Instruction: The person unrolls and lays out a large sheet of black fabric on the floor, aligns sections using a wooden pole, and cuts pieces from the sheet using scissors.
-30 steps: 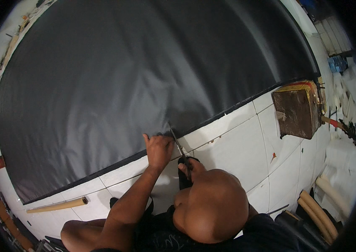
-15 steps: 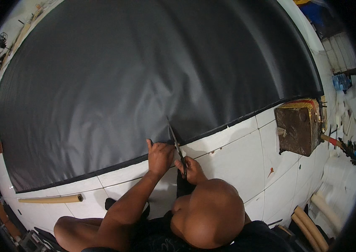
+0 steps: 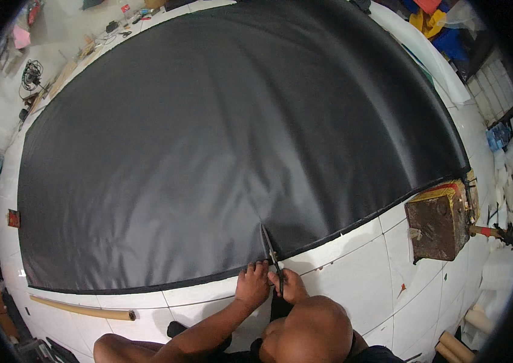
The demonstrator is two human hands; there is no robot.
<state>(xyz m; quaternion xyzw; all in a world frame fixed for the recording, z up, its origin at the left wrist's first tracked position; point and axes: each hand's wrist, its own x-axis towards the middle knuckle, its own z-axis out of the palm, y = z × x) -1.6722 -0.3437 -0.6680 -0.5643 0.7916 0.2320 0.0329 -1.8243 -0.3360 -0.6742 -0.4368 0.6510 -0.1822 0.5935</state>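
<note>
Fingers of the left hand [image 3: 253, 284] lie bunched side by side at 6 o'clock, their tips on the near edge of the black sheet [image 3: 202, 151]; the thumb is hidden, so whether they pinch that edge or merely press on it I cannot tell. Close by on the 3 o'clock side, the right hand [image 3: 290, 287] is curled round the handles of the scissors [image 3: 272, 253], whose blades reach over the edge and point between 11 and 12 o'clock into the sheet. Half a second ago the left thumb stuck out towards 11 o'clock and the hands stood a little farther apart; now that thumb is tucked away and the two hands nearly meet. Scissors and edge also sit lower in view, chiefly, I judge, because the head has tilted up, so that drop alone says little about progress. The scissors' pivot does look nearer the edge, which suggests the blades are deeper in and the cut is a short way along; how wide they gape is too small to tell. The sheet spreads from 9 through 12 to 3 o'clock, with a tube [image 3: 87, 308] at 8 and a brown block [image 3: 432, 233] just past 3.
</note>
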